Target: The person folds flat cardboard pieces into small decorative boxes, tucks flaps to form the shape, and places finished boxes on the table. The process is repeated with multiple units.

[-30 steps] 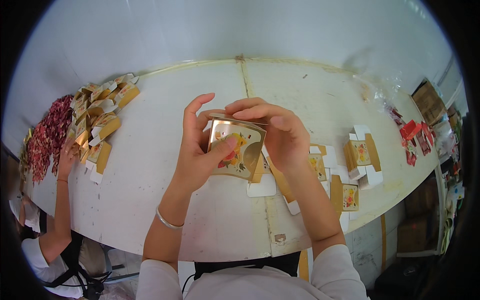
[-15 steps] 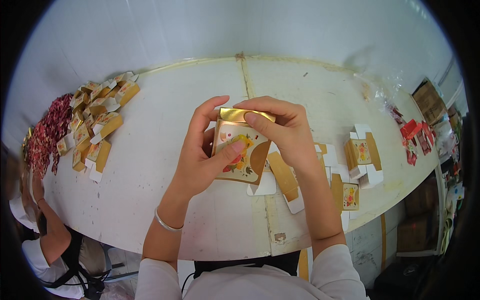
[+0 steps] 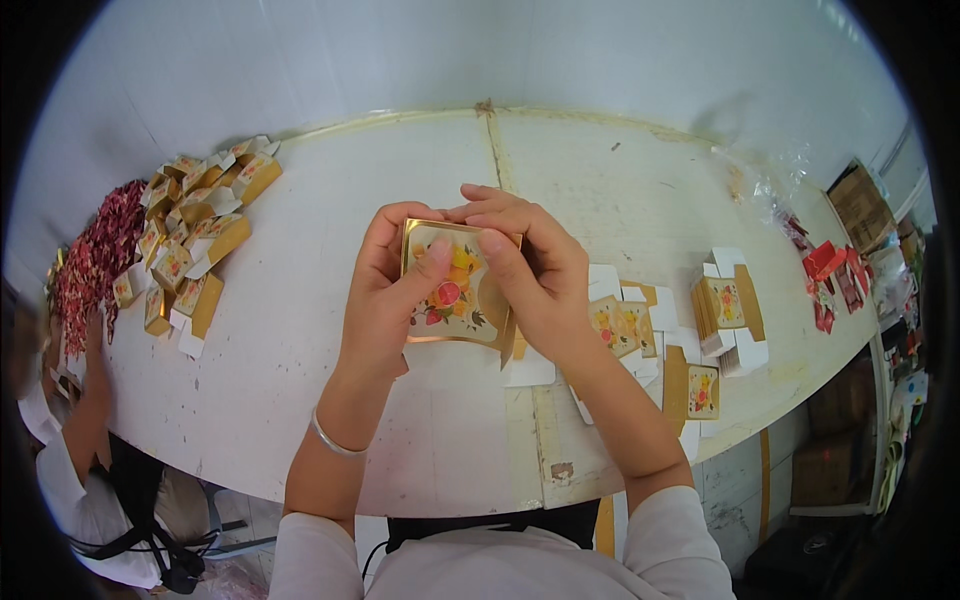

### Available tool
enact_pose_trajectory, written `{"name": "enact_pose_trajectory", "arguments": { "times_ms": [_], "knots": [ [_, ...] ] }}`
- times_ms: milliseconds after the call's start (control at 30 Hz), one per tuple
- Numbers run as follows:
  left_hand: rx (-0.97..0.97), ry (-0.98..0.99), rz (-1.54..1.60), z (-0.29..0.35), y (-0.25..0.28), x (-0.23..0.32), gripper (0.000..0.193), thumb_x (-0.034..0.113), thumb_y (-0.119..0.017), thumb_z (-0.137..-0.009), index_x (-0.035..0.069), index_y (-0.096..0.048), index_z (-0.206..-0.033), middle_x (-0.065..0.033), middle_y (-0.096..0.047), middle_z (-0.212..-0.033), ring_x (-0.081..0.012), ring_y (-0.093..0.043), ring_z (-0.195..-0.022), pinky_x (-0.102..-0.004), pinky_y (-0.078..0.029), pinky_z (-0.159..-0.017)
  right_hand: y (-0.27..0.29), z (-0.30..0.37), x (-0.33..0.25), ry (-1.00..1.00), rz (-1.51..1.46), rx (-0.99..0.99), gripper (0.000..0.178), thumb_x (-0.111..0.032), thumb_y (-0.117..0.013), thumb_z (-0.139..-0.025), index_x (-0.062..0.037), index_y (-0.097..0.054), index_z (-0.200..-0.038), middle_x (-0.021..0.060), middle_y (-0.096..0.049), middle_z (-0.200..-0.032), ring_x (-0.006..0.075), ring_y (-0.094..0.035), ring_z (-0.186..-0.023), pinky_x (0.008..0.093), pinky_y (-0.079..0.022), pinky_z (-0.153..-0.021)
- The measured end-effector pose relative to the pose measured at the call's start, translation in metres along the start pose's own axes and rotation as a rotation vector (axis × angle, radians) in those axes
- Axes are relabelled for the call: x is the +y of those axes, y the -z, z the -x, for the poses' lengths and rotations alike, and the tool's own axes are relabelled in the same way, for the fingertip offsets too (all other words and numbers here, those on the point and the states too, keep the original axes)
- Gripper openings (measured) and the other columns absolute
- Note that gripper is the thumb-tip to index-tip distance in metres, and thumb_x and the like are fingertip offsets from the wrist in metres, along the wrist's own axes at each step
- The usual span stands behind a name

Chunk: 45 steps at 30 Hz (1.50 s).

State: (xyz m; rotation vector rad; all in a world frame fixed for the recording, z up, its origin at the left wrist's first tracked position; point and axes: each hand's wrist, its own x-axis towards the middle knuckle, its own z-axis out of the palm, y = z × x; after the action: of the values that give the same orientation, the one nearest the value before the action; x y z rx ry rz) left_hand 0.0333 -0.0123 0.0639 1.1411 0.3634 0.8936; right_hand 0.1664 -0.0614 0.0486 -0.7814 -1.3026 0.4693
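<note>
Over the middle of the table I hold a small gold-edged carton (image 3: pixel 462 318) with a fruit print on its pale front. My left hand (image 3: pixel 377 290) grips its left side, thumb lying on the printed face. My right hand (image 3: pixel 545 290) holds the upper right part, its thumb on the front and its fingers behind the top edge. Where the fingers pass behind the carton, they are hidden. A flap sticks out at the carton's lower right. Flattened cartons (image 3: pixel 627 325) in gold and white lie beside my right forearm.
Assembled gold cartons (image 3: pixel 205 225) are piled at the left, beside a heap of small dark red packets (image 3: pixel 103 250). A co-worker's arm (image 3: pixel 93 395) reaches in there. Stacked flat cartons (image 3: pixel 722 303), red packaging (image 3: pixel 825 262) and clear plastic (image 3: pixel 785 180) lie at the right.
The carton's gold top flap, raised before, no longer shows above the front. Both hands have shifted slightly left, the right hand now lower on the face. The co-worker's arm has moved.
</note>
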Motion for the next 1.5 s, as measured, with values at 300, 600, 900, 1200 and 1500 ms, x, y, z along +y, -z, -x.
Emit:
{"name": "enact_pose_trajectory", "arguments": {
  "times_ms": [300, 600, 900, 1200, 1500],
  "knots": [
    [0.957, -0.995, -1.421, -0.045, 0.130, 0.040, 0.061, 0.031, -0.072, -0.072, 0.001, -0.041, -0.116, -0.0146, -0.047, -0.113, -0.0273, -0.045, -0.102, -0.0416, -0.035, -0.088, 0.015, -0.012, -0.003, -0.183, 0.275, 0.159, 0.034, -0.031, -0.053, -0.086, 0.0004, -0.057, -0.099, 0.0087, -0.059, -0.096, 0.0190, -0.054, -0.088, 0.0317, -0.041, -0.084],
    [-0.522, -0.072, -1.330, 0.030, 0.033, -0.049, 0.054, 0.029, -0.067, -0.076, 0.007, -0.048, -0.121, -0.0157, -0.039, -0.131, -0.0331, -0.030, -0.125, -0.0405, -0.025, -0.103, 0.088, 0.007, 0.015, -0.680, 1.212, -0.637, 0.034, -0.033, -0.061, -0.076, -0.0053, -0.061, -0.095, 0.0102, -0.057, -0.097, 0.0260, -0.054, -0.091, 0.0344, -0.043, -0.077],
    [-0.598, -0.281, -1.551, 0.037, 0.010, -0.118, 0.068, 0.058, -0.051, -0.077, 0.006, -0.048, -0.121, -0.0182, -0.036, -0.132, -0.0358, -0.028, -0.124, -0.0627, -0.016, -0.097, 0.102, 0.093, 0.052, -0.124, 1.196, -0.249, 0.028, -0.029, -0.061, -0.077, -0.0034, -0.055, -0.068, 0.0131, -0.053, -0.069, 0.0307, -0.050, -0.068, 0.0411, -0.038, -0.062],
    [-0.472, -0.177, -1.515, 0.035, -0.012, -0.121, 0.073, 0.060, -0.051, -0.075, -0.003, -0.051, -0.111, -0.0202, -0.046, -0.115, -0.0356, -0.037, -0.114, -0.0612, -0.017, -0.097, 0.095, 0.095, 0.061, -0.039, 1.478, -0.159, 0.037, -0.025, -0.058, -0.081, -0.0032, -0.049, -0.052, 0.0118, -0.050, -0.056, 0.0295, -0.048, -0.057, 0.0393, -0.036, -0.057],
    [-0.284, -0.233, -1.600, 0.034, -0.027, -0.135, 0.067, 0.047, -0.065, -0.067, -0.004, -0.049, -0.107, -0.0167, -0.047, -0.105, -0.0300, -0.041, -0.102, -0.0544, -0.021, -0.098, 0.095, 0.085, 0.061, -0.292, 1.355, -0.067, 0.038, -0.029, -0.050, -0.087, -0.0025, -0.046, -0.060, 0.0147, -0.050, -0.053, 0.0332, -0.049, -0.051, 0.0408, -0.036, -0.049]
  ]
}}
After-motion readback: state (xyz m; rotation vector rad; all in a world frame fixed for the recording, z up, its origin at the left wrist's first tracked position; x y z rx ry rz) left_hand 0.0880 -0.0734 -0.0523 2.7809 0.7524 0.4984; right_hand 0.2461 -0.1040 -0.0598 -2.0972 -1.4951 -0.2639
